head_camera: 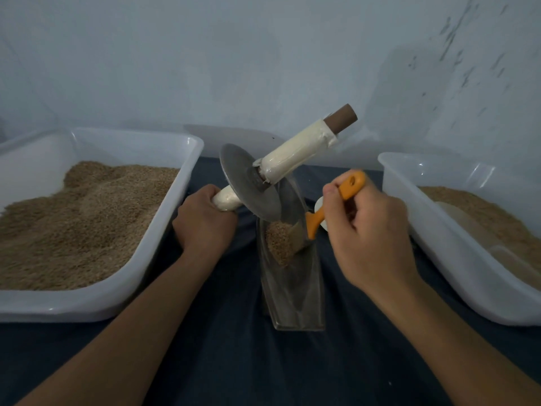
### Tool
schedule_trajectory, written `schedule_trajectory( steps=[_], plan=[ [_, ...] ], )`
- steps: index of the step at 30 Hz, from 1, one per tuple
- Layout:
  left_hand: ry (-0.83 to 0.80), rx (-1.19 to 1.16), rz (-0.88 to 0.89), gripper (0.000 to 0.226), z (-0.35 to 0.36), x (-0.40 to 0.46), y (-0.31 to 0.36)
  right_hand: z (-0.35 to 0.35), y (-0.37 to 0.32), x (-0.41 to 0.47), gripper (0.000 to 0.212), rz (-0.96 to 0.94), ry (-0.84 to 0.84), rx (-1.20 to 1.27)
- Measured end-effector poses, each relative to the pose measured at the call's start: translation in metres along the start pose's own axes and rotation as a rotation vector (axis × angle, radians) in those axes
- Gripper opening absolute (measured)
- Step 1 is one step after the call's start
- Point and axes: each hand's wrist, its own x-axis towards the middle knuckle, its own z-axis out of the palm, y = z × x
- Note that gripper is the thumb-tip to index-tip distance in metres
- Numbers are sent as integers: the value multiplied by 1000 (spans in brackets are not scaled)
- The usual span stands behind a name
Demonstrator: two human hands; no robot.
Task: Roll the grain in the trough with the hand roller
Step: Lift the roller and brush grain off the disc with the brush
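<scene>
Grain (279,241) sits heaped in the trough (292,288); left hand (203,221) grips the lifted hand roller (251,186), right hand (369,230) grips an orange brush (349,184). Lower the disc squarely into the groove before rolling.

A trough (292,288) holding grain (279,241) sits at frame centre, between grain-filled tubs at left (123,294) and right (468,288).
</scene>
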Motion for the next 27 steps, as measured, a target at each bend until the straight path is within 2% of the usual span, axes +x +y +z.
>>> schedule_trajectory(
  steps=[2, 8, 12, 17, 21, 24, 27],
  plan=[
    [-4, 1, 0, 16, -1, -1, 0, 4, -1, -2, 27, 26, -22, 28],
    [1, 19, 5, 16, -2, -1, 1, -7, 0, 9, 29, -13, 129, -5],
    [-4, 5, 11, 13, -2, -1, 1, 0, 4, 4, 31, 106, 21, 12],
    [-2, 5, 18, 15, -3, -2, 2, -8, 7, 8, 28, 149, 99, 118],
    [-2, 11, 8, 15, -2, -2, 2, -15, 11, 7, 19, 169, 28, 150],
    [-4, 18, 8, 14, -3, -2, 2, -22, 20, 11, 17, 269, -47, 227],
    [-8, 29, 17, 15, -3, -1, 3, -35, 33, 19, 19, 334, -1, 253]
  ],
)
